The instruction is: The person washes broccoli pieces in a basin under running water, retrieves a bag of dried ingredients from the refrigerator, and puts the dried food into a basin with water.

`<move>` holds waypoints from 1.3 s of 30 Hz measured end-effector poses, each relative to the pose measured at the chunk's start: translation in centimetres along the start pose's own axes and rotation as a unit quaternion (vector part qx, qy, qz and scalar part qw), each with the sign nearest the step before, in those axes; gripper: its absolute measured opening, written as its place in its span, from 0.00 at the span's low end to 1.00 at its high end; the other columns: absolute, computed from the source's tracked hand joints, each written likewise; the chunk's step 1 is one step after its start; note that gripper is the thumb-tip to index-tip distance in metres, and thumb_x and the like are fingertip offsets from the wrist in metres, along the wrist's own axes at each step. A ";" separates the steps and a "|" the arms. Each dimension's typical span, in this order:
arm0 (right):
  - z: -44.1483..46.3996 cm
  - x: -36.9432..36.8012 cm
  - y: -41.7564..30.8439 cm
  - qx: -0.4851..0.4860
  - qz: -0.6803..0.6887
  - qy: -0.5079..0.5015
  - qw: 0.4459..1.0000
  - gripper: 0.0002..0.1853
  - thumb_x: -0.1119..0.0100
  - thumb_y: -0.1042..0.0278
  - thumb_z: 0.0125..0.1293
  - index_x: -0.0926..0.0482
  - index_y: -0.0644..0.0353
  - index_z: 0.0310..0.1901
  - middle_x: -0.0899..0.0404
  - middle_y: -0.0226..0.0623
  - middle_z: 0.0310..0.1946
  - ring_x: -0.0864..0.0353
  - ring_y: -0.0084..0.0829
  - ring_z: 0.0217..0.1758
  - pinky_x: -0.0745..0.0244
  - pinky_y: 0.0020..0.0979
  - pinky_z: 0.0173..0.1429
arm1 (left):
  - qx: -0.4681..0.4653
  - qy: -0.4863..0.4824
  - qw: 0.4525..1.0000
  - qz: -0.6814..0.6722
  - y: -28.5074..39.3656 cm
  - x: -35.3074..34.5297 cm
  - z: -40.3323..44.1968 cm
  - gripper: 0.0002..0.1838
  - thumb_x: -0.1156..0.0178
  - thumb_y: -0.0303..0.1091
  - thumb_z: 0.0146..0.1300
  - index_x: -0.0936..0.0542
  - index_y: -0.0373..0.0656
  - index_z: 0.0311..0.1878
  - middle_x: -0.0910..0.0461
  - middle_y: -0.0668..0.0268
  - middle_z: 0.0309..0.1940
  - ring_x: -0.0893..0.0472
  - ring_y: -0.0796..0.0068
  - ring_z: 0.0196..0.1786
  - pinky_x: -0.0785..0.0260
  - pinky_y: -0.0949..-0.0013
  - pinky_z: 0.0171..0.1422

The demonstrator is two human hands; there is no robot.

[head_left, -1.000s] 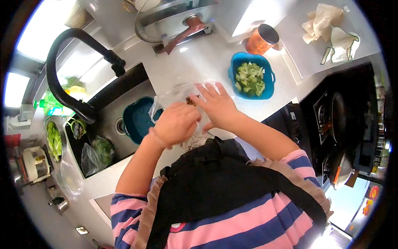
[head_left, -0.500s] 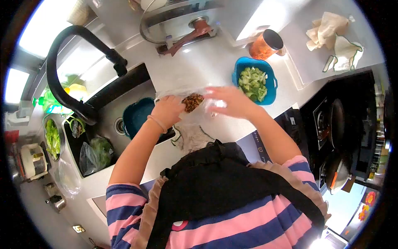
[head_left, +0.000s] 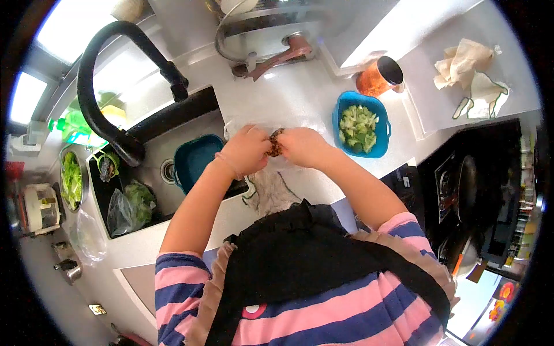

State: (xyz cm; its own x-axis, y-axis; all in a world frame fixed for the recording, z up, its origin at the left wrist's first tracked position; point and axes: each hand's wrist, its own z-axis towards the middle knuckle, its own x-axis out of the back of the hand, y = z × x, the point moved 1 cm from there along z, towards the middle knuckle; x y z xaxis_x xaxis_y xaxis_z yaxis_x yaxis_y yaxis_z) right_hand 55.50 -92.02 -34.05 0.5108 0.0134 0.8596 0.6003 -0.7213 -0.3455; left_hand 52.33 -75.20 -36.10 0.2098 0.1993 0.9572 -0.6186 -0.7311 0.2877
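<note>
A clear plastic bag with brown, crumbly-looking pieces in it lies on the white counter in front of me. My left hand is closed on the bag's left side, and my right hand grips it from the right. The two hands almost meet, so only a small patch of the brown pieces shows between them. My fingertips are partly hidden. Just below the hands, a pale cloth with a green edge rests at the counter's front.
To the right stands a blue basket of chopped green vegetables, with an orange jar behind it. On the left, the sink holds a dark teal basin and bagged greens under a black faucet. The stove is far right.
My right hand, spread and apart from the bag before, has moved left and closed on it. My left hand has shifted its hold beside the brown pieces. The view has tilted slightly.
</note>
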 end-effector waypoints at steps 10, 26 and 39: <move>1.5 -3.6 2.8 0.101 0.044 0.119 0.987 0.10 0.46 0.64 0.57 0.23 0.56 0.39 0.25 0.39 0.40 0.24 0.41 0.44 0.27 0.40 0.46 | -0.121 0.107 0.985 0.066 0.2 -2.7 -1.1 0.11 0.39 0.42 0.51 0.19 0.50 0.36 0.24 0.66 0.39 0.27 0.67 0.50 0.52 0.60 0.72; 3.3 -4.9 1.6 -0.040 -0.012 0.027 0.999 0.33 0.33 0.62 0.44 0.33 0.52 0.56 0.28 0.44 0.47 0.30 0.47 0.53 0.30 0.41 0.54 | 0.104 0.165 0.980 0.038 0.5 -1.5 -3.3 0.16 0.35 0.50 0.46 0.19 0.48 0.30 0.28 0.67 0.54 0.35 0.68 0.64 0.70 0.49 0.75; 4.1 -5.0 2.3 0.024 0.021 0.022 0.999 0.25 0.38 0.72 0.44 0.26 0.54 0.49 0.32 0.48 0.50 0.34 0.47 0.57 0.34 0.43 0.58 | 0.577 0.456 0.326 -0.594 -11.6 -11.5 -19.6 0.15 0.42 0.41 0.60 0.25 0.44 0.47 0.25 0.67 0.37 0.26 0.77 0.42 0.30 0.70 0.48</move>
State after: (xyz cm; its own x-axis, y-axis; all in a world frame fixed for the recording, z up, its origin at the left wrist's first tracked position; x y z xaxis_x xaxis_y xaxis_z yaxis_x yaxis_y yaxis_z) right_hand 56.83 -90.89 -40.73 0.5102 -0.0476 0.8587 0.6078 -0.6864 -0.3992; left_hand 42.23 -56.20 -49.88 -0.8558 0.5151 -0.0473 0.2956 0.5622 0.7724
